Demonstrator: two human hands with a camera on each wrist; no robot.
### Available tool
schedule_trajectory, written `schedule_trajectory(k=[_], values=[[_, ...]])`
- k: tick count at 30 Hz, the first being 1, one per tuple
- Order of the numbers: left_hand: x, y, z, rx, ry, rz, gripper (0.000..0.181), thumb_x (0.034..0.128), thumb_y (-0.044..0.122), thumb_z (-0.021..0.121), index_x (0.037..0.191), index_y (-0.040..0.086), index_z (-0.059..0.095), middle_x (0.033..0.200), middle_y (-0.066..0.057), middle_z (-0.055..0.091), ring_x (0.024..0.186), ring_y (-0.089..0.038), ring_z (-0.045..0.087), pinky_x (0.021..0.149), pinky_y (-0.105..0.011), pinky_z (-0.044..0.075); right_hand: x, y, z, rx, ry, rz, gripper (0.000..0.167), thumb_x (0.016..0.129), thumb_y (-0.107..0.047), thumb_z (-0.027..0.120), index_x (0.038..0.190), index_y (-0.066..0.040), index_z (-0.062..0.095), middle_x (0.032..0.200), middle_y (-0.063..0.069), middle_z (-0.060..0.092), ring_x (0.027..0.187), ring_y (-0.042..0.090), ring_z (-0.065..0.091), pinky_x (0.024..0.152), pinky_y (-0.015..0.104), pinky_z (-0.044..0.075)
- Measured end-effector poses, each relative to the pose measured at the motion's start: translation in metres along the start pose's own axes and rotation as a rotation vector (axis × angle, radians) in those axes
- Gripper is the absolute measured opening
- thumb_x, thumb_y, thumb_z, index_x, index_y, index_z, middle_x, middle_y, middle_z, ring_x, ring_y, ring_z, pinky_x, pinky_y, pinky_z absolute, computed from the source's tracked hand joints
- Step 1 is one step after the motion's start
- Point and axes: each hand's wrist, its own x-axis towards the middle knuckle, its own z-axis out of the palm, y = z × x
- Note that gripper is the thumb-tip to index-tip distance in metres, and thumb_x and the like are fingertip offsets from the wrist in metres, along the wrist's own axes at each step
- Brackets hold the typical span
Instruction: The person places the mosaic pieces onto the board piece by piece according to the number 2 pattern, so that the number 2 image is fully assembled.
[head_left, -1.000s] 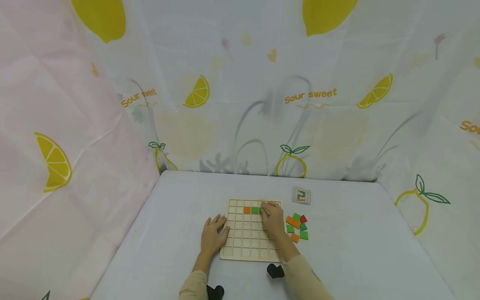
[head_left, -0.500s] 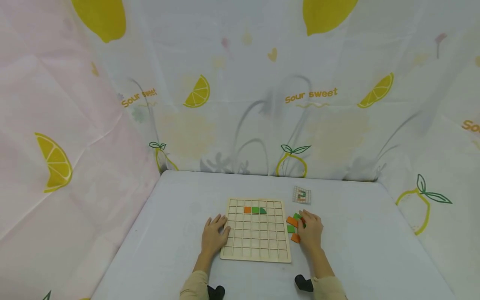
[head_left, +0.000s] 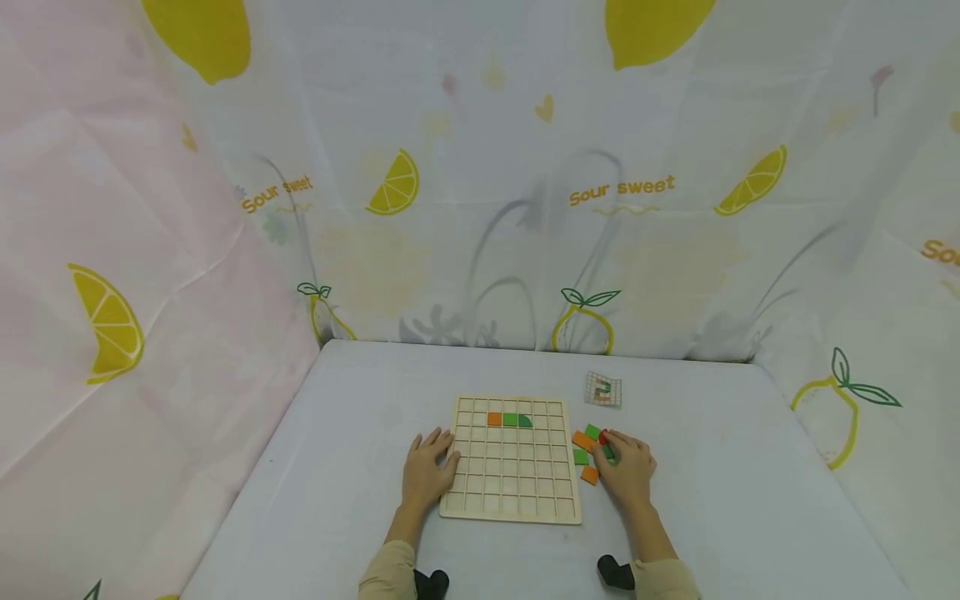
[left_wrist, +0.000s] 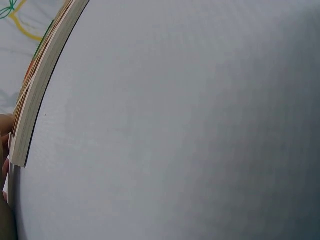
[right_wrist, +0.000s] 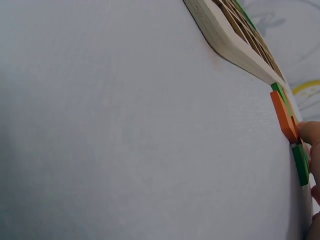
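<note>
A pale wooden grid board (head_left: 510, 479) lies flat on the table. In its upper rows sit an orange square tile (head_left: 494, 419), a green square tile (head_left: 510, 420) and a dark green tile with one rounded corner (head_left: 525, 422). My left hand (head_left: 426, 472) rests at the board's left edge, fingers extended. To the right of the board, my right hand (head_left: 627, 468) is over a small pile of tiles. Its fingertips touch a red tile (head_left: 603, 437), with a dark green tile (head_left: 609, 452) beneath the hand; whether it pinches either is hidden.
Around the right hand lie an orange rectangular tile (head_left: 582, 441), green tiles (head_left: 581, 457) and a smaller orange tile (head_left: 589, 475). A small card with a printed grid pattern (head_left: 603, 390) lies behind the pile. Printed cloth hangs round the white table (head_left: 375, 400).
My right hand has left the board and moved right to the tile pile, leaving the rounded dark green tile in the grid. The red tile has shifted slightly. My left hand stays put.
</note>
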Motion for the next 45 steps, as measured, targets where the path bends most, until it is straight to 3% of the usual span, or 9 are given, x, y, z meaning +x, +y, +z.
schedule_trajectory(k=[11, 18, 26, 35, 41, 45], values=[[0.0, -0.001, 0.0, -0.023, 0.003, -0.007, 0.032, 0.0797, 0.014, 0.069, 0.108, -0.001, 0.068, 0.112, -0.014, 0.067, 0.113, -0.033, 0.059, 0.107, -0.054, 0.033, 0.002, 0.002, 0.004, 0.022, 0.028, 0.03, 0.03, 0.083, -0.011, 0.066, 0.109, 0.004, 0.066, 0.111, 0.024, 0.064, 0.106, 0.043, 0.049, 0.086, 0.063, 0.034], [0.001, -0.002, 0.002, -0.021, 0.019, 0.025, 0.031, 0.0768, 0.013, 0.071, 0.104, -0.001, 0.07, 0.107, -0.015, 0.069, 0.108, -0.034, 0.061, 0.104, -0.056, 0.036, 0.006, 0.005, 0.005, 0.1, 0.101, 0.014, 0.02, 0.08, 0.0, 0.068, 0.099, 0.006, 0.068, 0.099, 0.024, 0.068, 0.097, 0.043, 0.055, 0.086, 0.062, 0.04], [0.0, -0.001, 0.001, -0.027, -0.008, -0.019, 0.032, 0.0793, 0.015, 0.07, 0.108, 0.0, 0.068, 0.111, -0.013, 0.068, 0.113, -0.032, 0.059, 0.109, -0.052, 0.032, 0.008, 0.003, -0.002, 0.171, 0.034, 0.056, 0.019, 0.083, 0.007, 0.061, 0.1, 0.009, 0.067, 0.1, 0.026, 0.067, 0.101, 0.042, 0.059, 0.092, 0.055, 0.046], [0.0, 0.001, -0.002, -0.021, -0.003, -0.013, 0.032, 0.0788, 0.015, 0.071, 0.107, 0.0, 0.068, 0.111, -0.014, 0.068, 0.112, -0.033, 0.06, 0.108, -0.053, 0.033, 0.004, 0.002, -0.003, 0.156, 0.011, -0.018, 0.029, 0.078, -0.002, 0.072, 0.104, 0.01, 0.065, 0.103, 0.026, 0.066, 0.103, 0.043, 0.058, 0.095, 0.056, 0.044], [0.0, 0.001, -0.002, -0.01, -0.015, -0.02, 0.032, 0.0795, 0.015, 0.07, 0.108, 0.0, 0.068, 0.111, -0.013, 0.067, 0.113, -0.032, 0.059, 0.108, -0.053, 0.033, 0.006, 0.0, 0.001, 0.169, 0.069, -0.06, 0.025, 0.075, 0.003, 0.072, 0.099, 0.009, 0.067, 0.096, 0.025, 0.067, 0.095, 0.043, 0.061, 0.09, 0.057, 0.045], [0.0, 0.002, -0.001, -0.008, -0.017, -0.02, 0.032, 0.0794, 0.015, 0.07, 0.107, 0.0, 0.069, 0.112, -0.013, 0.067, 0.113, -0.032, 0.059, 0.108, -0.053, 0.033, 0.006, -0.002, 0.002, 0.117, 0.027, -0.082, 0.025, 0.075, -0.002, 0.07, 0.099, 0.007, 0.068, 0.1, 0.026, 0.065, 0.095, 0.047, 0.056, 0.083, 0.063, 0.042]])
